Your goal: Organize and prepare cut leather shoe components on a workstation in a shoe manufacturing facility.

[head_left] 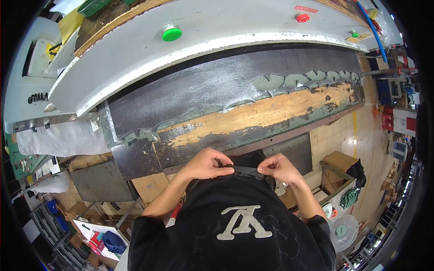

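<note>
My left hand and my right hand are held in front of my waist, a short gap apart. Between them runs a flat dark fabric strap. Thumb and fingers of each hand pinch it, the left at one end of the visible stretch and the right at the other. Black cloth lies right behind and below the strap, against my black shirt with its pale raised letter patch. Whether the strap belongs to that cloth I cannot tell.
Ahead stands a large grey machine with a green button and a red button. Its dark worn bed has torn edges over bare wood. A fan and a cardboard box are at the right.
</note>
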The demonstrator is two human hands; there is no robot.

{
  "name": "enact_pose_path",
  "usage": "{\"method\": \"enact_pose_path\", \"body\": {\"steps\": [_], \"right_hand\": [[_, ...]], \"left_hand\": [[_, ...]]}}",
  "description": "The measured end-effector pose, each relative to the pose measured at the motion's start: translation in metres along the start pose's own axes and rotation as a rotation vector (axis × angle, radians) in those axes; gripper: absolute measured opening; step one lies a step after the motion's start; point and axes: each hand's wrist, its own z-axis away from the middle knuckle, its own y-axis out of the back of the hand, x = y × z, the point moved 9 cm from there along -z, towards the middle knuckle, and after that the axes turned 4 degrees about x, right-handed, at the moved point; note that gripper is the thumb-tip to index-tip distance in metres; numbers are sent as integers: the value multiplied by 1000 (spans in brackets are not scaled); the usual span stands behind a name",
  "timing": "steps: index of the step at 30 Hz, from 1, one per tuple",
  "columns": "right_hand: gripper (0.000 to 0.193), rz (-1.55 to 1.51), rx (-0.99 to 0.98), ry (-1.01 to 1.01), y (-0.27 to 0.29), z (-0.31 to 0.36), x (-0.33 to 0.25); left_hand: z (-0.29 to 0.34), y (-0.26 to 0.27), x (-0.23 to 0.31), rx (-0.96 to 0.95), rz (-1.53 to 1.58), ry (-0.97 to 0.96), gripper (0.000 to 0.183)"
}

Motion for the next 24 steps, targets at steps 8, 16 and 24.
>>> {"method": "enact_pose_path", "body": {"steps": [8, 16, 24], "right_hand": [[28, 493, 49, 517, -54, 19, -97], [18, 747, 76, 861, -80, 14, -114], [12, 899, 107, 995, -79, 30, -106]], "left_hand": [[-3, 7, -8, 114, 44, -86, 34], [-1, 5, -16, 195, -72, -179, 33], [10, 7, -23, 216, -65, -171, 32]]}}
